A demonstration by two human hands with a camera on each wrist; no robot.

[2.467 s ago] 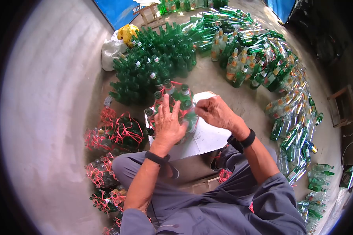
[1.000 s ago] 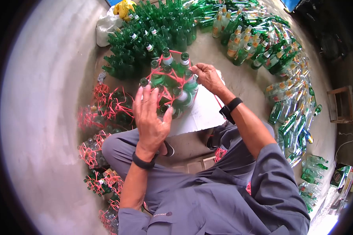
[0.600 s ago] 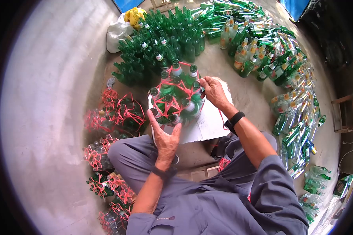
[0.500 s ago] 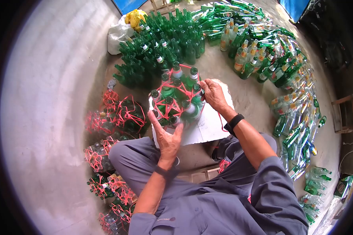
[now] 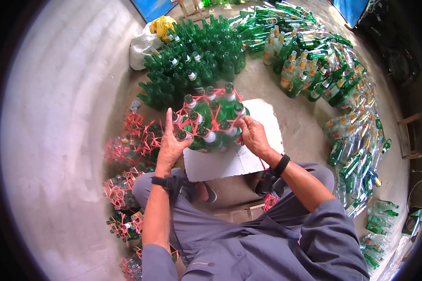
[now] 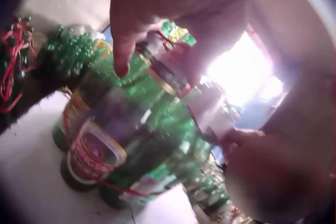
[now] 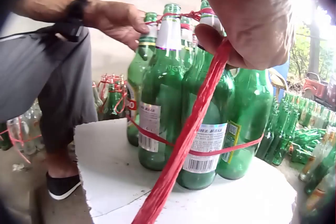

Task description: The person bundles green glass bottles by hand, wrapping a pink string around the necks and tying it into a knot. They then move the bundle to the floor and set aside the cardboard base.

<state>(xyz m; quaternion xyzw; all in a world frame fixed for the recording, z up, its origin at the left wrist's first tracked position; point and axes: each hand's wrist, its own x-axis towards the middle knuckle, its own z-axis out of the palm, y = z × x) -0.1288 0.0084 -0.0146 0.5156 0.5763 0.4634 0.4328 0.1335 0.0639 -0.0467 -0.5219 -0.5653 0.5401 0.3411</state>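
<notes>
Several green beer bottles (image 7: 157, 85) stand upright in a cluster on a white board (image 5: 206, 168), between the person's knees. Red plastic twine (image 7: 202, 121) runs around their bodies and criss-crosses the necks. On the left side of the cluster, the left hand (image 5: 170, 146) grips an outer bottle at the neck, thumb in front and index finger extended. The right hand (image 5: 256, 136), at the right side by the necks, pinches the twine with curled fingers; a length hangs down from it in the right wrist view. The left wrist view is blurred and partly overexposed.
Loose green bottles (image 5: 197, 56) crowd the floor ahead. A long pile of bottles (image 5: 351, 131) curves along the right. Twine-tied bundles (image 5: 122, 189) stand by the left wall. A white sack (image 5: 143, 50) sits at far left, a wooden stool (image 5: 412, 136) at right.
The left hand, earlier spread over the cluster's top, has moved to its left side and taken hold of a neck. The right hand has come down slightly, and the cluster has turned a little.
</notes>
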